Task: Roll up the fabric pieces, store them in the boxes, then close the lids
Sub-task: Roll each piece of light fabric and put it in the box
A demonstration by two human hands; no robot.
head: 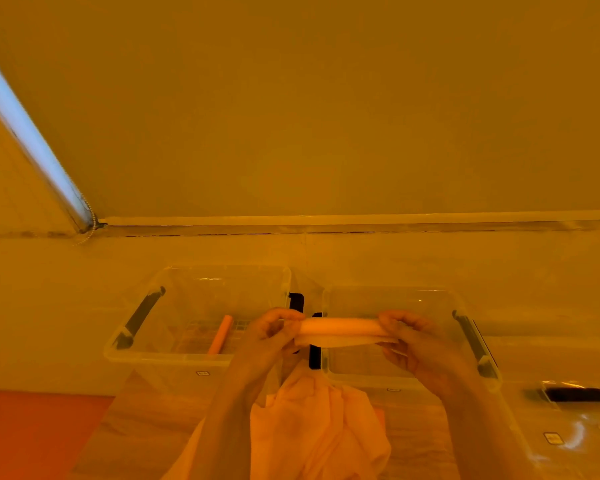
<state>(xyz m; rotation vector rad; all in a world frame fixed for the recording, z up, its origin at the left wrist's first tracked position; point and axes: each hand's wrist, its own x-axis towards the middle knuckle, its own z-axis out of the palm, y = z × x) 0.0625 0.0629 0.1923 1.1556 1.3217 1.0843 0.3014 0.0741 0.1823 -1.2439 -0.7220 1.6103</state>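
Note:
A rolled pale fabric piece [338,328] is held level in the air between the two clear boxes. My left hand [271,336] pinches its left end and my right hand [407,336] grips its right end; a loose flap hangs under the roll. The left clear box [146,355] stands open and holds one orange fabric roll [221,335]. The right clear box [368,374] is open too, and I see nothing inside it. A heap of loose pale fabric [312,431] lies on the table below my hands.
A clear lid [568,434] with a dark handle lies flat at the right. An orange mat [32,434] covers the table's near left. Both boxes have dark side latches. A wall rises right behind the boxes.

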